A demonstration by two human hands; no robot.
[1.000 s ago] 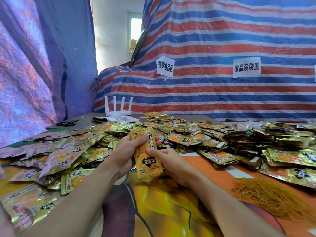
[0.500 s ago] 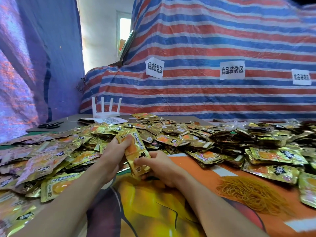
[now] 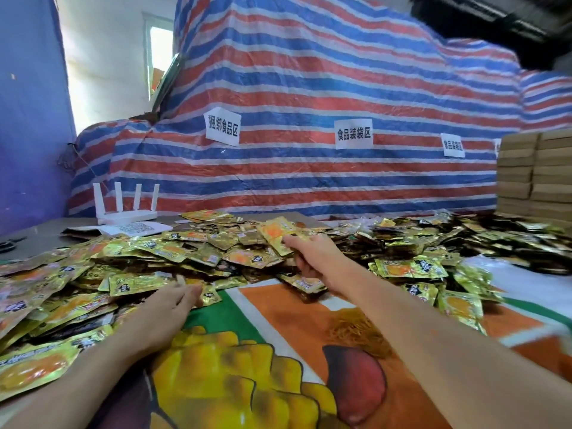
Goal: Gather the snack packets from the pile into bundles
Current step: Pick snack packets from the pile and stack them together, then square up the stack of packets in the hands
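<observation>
While right hand (image 3: 312, 257) pinches several packets (image 3: 275, 233) and left hand (image 3: 168, 308) lies slack-fingered on pile (image 3: 185, 252), bundling looks barely begun.

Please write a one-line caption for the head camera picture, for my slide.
Right hand holds a gold snack packet over the pile while left hand touches its edge.

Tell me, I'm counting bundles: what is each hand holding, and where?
Right hand pinches a snack packet by its near edge; left hand too blurred to tell.
</observation>
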